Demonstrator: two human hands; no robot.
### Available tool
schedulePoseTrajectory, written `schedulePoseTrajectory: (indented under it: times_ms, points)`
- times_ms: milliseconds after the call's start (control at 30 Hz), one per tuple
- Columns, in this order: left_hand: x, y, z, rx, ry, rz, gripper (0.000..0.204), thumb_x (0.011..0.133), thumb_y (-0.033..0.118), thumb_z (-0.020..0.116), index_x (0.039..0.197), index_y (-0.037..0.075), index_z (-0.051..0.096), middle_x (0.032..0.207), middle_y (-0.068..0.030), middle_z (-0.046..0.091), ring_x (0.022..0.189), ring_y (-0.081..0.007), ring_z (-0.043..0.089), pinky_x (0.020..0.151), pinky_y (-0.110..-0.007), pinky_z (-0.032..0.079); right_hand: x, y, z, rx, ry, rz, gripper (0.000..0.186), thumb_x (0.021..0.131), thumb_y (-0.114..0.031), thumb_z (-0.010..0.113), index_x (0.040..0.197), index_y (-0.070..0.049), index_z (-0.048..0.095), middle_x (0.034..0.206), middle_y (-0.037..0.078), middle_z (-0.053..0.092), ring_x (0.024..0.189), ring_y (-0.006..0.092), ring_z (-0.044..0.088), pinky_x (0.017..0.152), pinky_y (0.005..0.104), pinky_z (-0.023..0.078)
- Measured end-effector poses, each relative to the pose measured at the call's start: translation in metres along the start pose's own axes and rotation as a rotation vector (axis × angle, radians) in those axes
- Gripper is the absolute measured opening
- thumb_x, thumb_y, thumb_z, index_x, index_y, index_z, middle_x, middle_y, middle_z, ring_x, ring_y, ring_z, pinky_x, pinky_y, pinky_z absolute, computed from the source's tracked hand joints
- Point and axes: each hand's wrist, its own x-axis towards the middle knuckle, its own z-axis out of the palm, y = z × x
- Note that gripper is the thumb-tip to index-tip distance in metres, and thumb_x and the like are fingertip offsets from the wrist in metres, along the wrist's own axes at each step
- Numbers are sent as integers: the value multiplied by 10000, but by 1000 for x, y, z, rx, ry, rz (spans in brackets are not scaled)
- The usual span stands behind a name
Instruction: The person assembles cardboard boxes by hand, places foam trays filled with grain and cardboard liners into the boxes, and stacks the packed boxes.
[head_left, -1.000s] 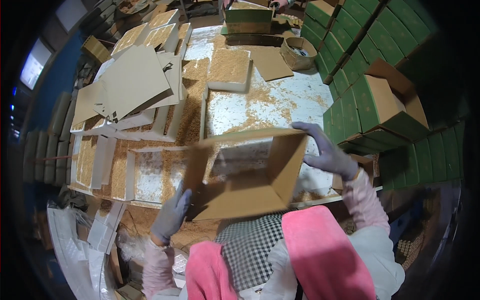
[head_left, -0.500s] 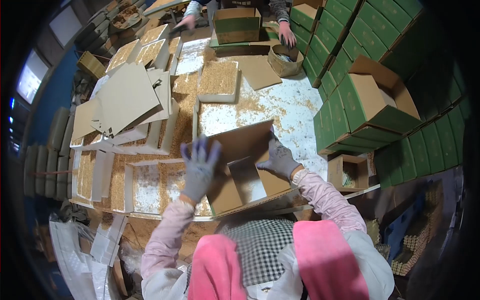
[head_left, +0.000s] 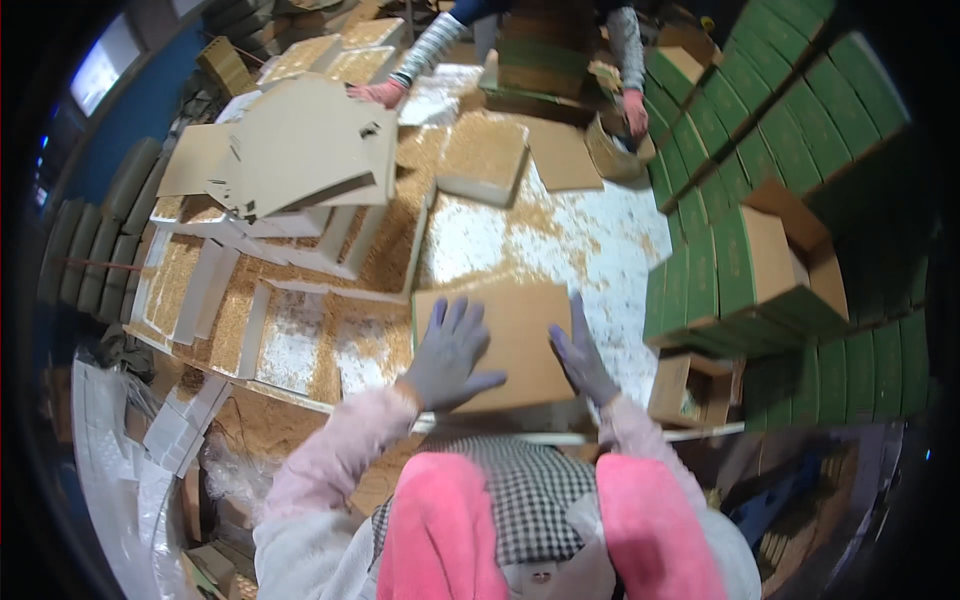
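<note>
Now I see left hand and right hand flat, fingers spread, grasping nothing, pressing brown cardboard box onto counter; green cartons right of fingers.

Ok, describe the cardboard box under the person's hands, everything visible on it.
The cardboard box is plain brown, with its flat top face turned up and closed, no print visible. It sits at the near edge of the white table, which is strewn with sawdust-like bits. The left hand, in a grey glove, lies flat with spread fingers on its left part; the right hand, also gloved, presses along its right edge. Its lower sides are hidden.
</note>
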Motion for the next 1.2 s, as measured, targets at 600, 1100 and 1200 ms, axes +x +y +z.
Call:
schedulePoseTrajectory:
  times_ms: [600, 1100, 1200]
  points:
    - [-120, -59, 8, -954, 374, -1076, 676, 788, 82, 443, 1439, -24, 294, 1348, -198, 483, 1276, -263, 446, 1064, -317, 329, 91, -136, 115, 37, -1090, -335, 380, 874, -389, 592, 1072, -66, 608, 903, 154, 664, 884, 324, 643, 794, 387, 495]
    - [-77, -56, 21, -329, 201, -1338, 638, 779, -16, 401, 1389, -131, 254, 1420, -309, 328, 1348, -407, 301, 1135, -397, 238, 336, 150, 139, 449, 549, 678, 825, 699, -537, 789, 1149, -19, 331, 1078, 160, 464, 972, 251, 418, 904, 351, 354]
    - [-74, -60, 23, -268, 173, -1331, 625, 780, -7, 415, 1378, -132, 280, 1416, -309, 336, 1344, -409, 307, 1129, -413, 249, 321, 145, 106, 560, 478, 793, 856, 741, -461, 773, 1314, -69, 273, 1139, 153, 502, 987, 261, 517, 732, 464, 493]
